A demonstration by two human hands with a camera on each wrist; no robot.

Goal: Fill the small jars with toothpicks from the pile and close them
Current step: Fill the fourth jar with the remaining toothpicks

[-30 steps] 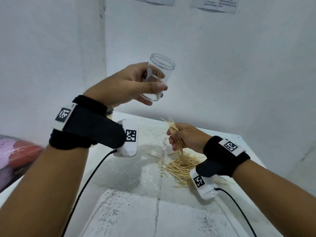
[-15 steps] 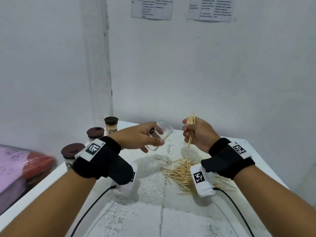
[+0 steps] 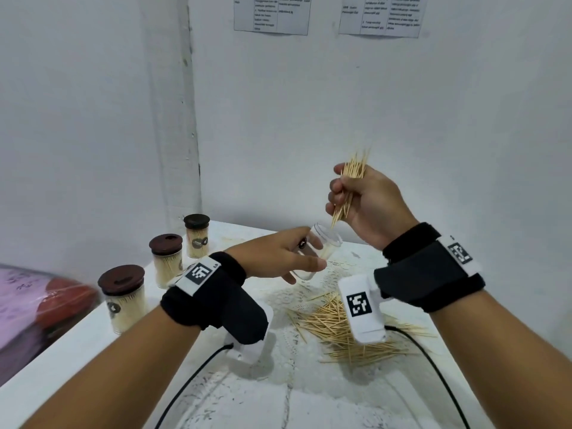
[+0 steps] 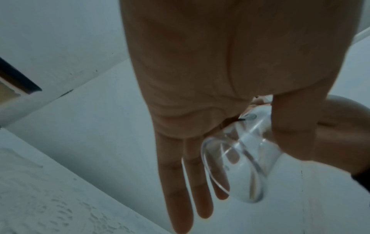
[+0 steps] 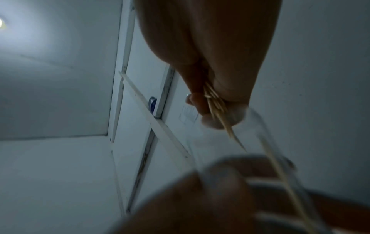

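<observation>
While left hand (image 3: 278,253) grips the tilted empty jar (image 3: 322,249) between thumb and fingers above the table (image 3: 93,351), right hand (image 3: 365,202) fingers clamp a toothpick bundle (image 3: 349,187), tips just above jar mouth.

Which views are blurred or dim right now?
Head view: well lit and mostly sharp; the pink and red bundle at the left edge is smeared. Left wrist view: dim, bluish, the clear plastic jar readable. Right wrist view: darkest, the bundle of wooden toothpicks and near hand motion-blurred.
</observation>
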